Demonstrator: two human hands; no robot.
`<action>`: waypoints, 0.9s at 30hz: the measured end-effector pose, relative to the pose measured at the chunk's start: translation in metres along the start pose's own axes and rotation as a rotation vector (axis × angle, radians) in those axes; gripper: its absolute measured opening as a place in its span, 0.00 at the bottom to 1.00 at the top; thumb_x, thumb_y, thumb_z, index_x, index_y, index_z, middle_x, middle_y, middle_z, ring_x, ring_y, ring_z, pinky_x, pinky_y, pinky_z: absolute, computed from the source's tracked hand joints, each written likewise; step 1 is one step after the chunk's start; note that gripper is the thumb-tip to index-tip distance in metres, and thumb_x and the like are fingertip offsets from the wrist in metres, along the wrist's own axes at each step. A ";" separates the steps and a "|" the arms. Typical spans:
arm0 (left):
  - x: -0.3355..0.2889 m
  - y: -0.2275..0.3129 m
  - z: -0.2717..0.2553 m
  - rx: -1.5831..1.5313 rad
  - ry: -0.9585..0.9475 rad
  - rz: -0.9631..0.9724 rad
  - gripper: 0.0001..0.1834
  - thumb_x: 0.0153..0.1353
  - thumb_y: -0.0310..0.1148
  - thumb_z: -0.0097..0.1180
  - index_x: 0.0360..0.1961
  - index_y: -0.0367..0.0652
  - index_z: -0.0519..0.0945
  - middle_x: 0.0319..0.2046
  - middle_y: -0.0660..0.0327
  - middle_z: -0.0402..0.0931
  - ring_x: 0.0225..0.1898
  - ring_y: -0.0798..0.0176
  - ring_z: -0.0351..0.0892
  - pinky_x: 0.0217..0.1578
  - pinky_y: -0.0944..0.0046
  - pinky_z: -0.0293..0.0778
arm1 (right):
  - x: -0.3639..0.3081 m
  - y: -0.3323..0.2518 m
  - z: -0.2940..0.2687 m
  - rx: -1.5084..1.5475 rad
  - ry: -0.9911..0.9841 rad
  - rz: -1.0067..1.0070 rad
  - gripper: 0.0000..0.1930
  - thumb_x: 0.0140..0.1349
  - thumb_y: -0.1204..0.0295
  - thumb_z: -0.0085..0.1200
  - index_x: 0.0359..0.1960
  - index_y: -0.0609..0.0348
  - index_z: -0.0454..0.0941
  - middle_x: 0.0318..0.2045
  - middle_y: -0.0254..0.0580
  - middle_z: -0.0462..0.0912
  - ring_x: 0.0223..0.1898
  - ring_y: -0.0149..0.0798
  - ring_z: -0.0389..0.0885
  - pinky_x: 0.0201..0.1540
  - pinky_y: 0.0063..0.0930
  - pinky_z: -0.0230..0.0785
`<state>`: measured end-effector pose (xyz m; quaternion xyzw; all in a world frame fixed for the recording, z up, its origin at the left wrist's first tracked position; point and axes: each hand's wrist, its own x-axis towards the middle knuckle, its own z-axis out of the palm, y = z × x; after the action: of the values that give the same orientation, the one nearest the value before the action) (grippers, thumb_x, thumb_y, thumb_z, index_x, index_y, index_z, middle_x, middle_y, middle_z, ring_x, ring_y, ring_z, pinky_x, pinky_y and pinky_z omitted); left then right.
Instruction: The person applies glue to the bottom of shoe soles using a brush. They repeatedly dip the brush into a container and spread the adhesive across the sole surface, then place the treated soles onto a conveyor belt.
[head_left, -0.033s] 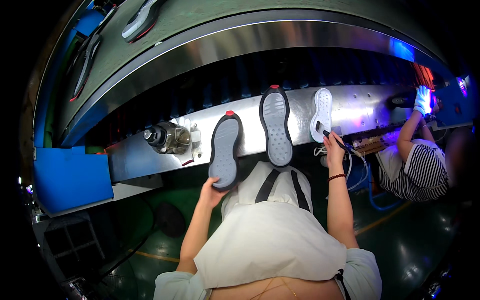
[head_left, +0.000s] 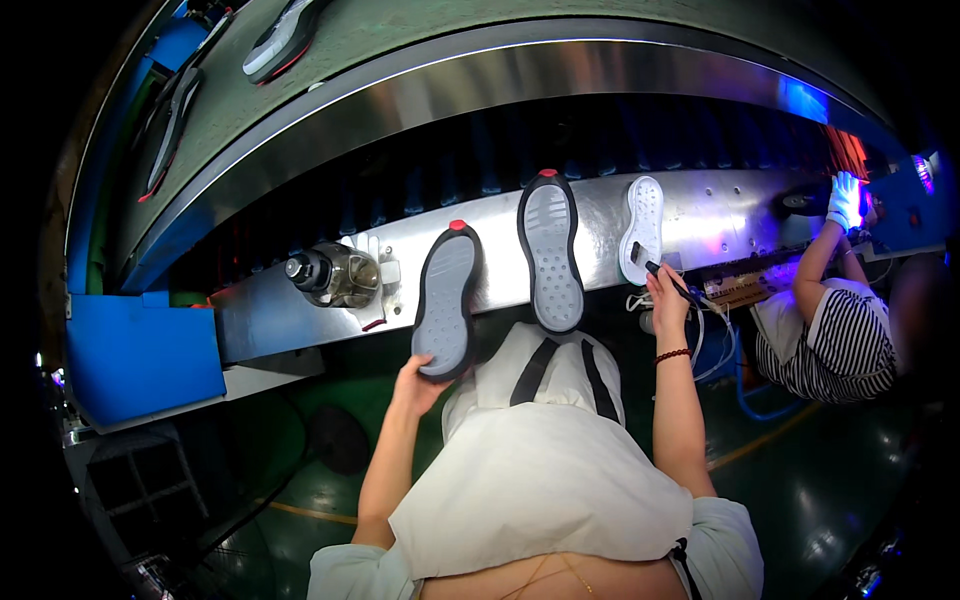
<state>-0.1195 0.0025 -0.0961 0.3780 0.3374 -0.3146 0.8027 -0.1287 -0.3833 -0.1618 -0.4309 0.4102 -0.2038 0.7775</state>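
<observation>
At the heel end of a grey shoe sole (head_left: 444, 300) with a black rim and a red toe tip, my left hand (head_left: 416, 386) grips the edge, thumb on top. The sole's toe end lies over the metal ledge. A second sole (head_left: 556, 265) of the same kind rests on the ledge to its right, apart from both hands. My right hand (head_left: 668, 296) is closed around the black handle of a brush (head_left: 654, 268). The brush's head is over the heel part of a small white sole (head_left: 645, 215); whether it touches cannot be told.
A dark-capped bottle (head_left: 345, 276) stands on the metal ledge (head_left: 500, 222) at left. Beyond it runs a green conveyor belt (head_left: 420, 28) carrying more soles. White cords (head_left: 722, 345) hang near my right hand. A co-worker's gloved hand (head_left: 846, 200) is at far right.
My left hand and the sole it holds have shifted very slightly to the left and away from me. My right hand and the brush have not visibly moved.
</observation>
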 end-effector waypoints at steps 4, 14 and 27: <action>-0.036 0.001 -0.029 -0.035 -0.232 0.175 0.32 0.43 0.34 0.50 0.52 0.37 0.57 0.49 0.53 0.61 0.51 0.54 0.62 0.52 0.54 0.58 | -0.009 -0.010 -0.001 0.041 -0.030 0.012 0.13 0.51 0.78 0.50 0.39 0.68 0.68 0.31 0.43 0.74 0.31 0.34 0.74 0.36 0.21 0.68; -0.039 -0.014 0.041 -0.225 -0.667 -0.032 0.47 0.41 0.62 0.46 0.56 0.40 0.51 0.49 0.43 0.58 0.45 0.46 0.65 0.44 0.50 0.64 | -0.001 -0.028 0.000 0.088 -0.135 0.015 0.12 0.48 0.82 0.51 0.36 0.68 0.68 0.30 0.43 0.74 0.30 0.33 0.75 0.35 0.18 0.68; -0.014 0.005 0.148 0.163 -0.760 0.435 0.48 0.42 0.68 0.39 0.55 0.39 0.53 0.47 0.48 0.61 0.44 0.50 0.66 0.45 0.45 0.61 | -0.030 -0.087 -0.012 0.205 -0.347 -0.019 0.11 0.50 0.79 0.50 0.37 0.65 0.69 0.31 0.44 0.75 0.32 0.32 0.75 0.35 0.18 0.68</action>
<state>-0.0785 -0.1129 -0.0111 0.3599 -0.0948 -0.2808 0.8847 -0.1531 -0.4163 -0.0786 -0.3821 0.2429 -0.1746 0.8744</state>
